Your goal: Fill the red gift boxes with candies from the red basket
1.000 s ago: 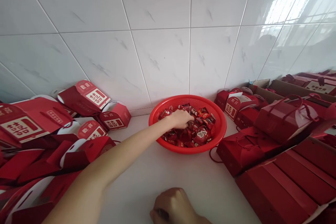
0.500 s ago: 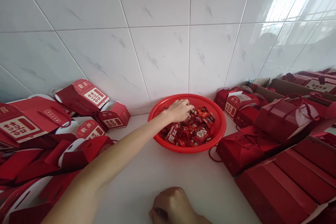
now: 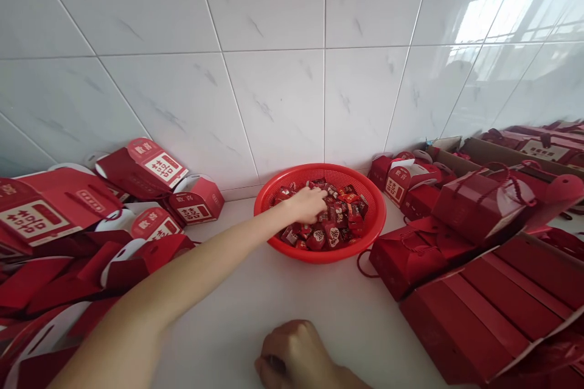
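A red plastic basket [image 3: 374, 228] with a perforated wall stands by the tiled wall, filled with wrapped candies [image 3: 334, 234] in red and dark wrappers. My left hand [image 3: 309, 203] reaches into it from the left, palm down, fingers bent and touching the candies. Its fingertips are hidden among the wrappers, so I cannot see whether it grips one. Nearer to me, my right hand [image 3: 294, 352] is closed in a fist above the white counter [image 3: 228, 322]. What lies inside the fist, if anything, is hidden.
Red gift boxes [image 3: 191, 203] with white character labels are piled at the left. More red boxes with rope handles [image 3: 483, 194] crowd the right side, beside an open brown carton [image 3: 493, 155]. White tiles [image 3: 278, 109] rise behind the basket.
My left hand has shifted left and slightly down within the basket, and the candies lie differently around it. My right fist stays nearly in place. The view has turned slightly right.
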The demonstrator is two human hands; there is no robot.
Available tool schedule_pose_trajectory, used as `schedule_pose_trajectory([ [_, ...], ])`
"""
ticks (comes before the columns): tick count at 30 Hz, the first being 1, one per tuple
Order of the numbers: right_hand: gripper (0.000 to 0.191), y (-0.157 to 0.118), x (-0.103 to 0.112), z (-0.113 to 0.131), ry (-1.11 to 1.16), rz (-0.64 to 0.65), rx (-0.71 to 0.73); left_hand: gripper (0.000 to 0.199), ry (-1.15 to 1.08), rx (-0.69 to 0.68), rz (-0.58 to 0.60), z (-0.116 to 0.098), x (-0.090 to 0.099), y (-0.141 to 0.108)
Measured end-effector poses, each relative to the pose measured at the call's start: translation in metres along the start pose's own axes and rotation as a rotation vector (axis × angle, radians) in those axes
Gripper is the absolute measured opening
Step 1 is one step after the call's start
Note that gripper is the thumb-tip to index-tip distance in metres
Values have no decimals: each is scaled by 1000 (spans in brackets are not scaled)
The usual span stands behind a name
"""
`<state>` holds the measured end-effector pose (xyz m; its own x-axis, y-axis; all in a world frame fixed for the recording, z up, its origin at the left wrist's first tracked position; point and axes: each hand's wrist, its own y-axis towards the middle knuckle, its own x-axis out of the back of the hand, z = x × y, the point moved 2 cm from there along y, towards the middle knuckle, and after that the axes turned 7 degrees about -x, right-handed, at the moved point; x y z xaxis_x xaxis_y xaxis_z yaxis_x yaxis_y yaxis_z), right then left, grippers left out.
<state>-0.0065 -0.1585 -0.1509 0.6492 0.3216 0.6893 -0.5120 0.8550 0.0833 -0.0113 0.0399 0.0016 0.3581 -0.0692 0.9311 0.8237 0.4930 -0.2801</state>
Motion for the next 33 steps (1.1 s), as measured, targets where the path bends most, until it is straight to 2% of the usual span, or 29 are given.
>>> schedule_pose_trajectory([
  [4, 16, 0, 4, 5, -10, -1, 8, 29, -98, 80, -12, 23, -10, -14],
  [10, 14, 1, 7, 8, -34, -13, 27, 40, -302, 156, 1, 26, -19, -23],
  [13, 15, 1, 8, 9, -54, -10, 32, 54, -407, 154, -64, 25, -20, -34],
  [15, 15, 1, 8, 9, -62, -12, 42, 54, -452, 140, -140, 24, -19, -41],
  [18, 14, 1, 8, 8, -56, -24, 49, 38, -483, 53, -268, 13, -13, -41],
  [20, 14, 1, 6, 7, -51, -34, 52, 26, -470, -68, -332, -1, -7, -31],
  [22, 13, 2, 4, 5, -52, -41, 57, 25, -402, -236, -346, -20, -3, -13],
  [24, 12, 2, 3, 4, -53, -49, 62, 26, -318, -348, -265, -36, -2, 6],
  [26, 12, 1, 2, 4, -46, -52, 67, 27, -222, -346, -154, -46, -2, 22],
  [30, 15, -1, 3, 3, -1, -57, 48, 33, 0, -155, -54, -41, -1, 31],
  [33, 17, -1, -1, 0, 21, -64, 36, 34, 32, -11, -16, -27, -1, 25],
])
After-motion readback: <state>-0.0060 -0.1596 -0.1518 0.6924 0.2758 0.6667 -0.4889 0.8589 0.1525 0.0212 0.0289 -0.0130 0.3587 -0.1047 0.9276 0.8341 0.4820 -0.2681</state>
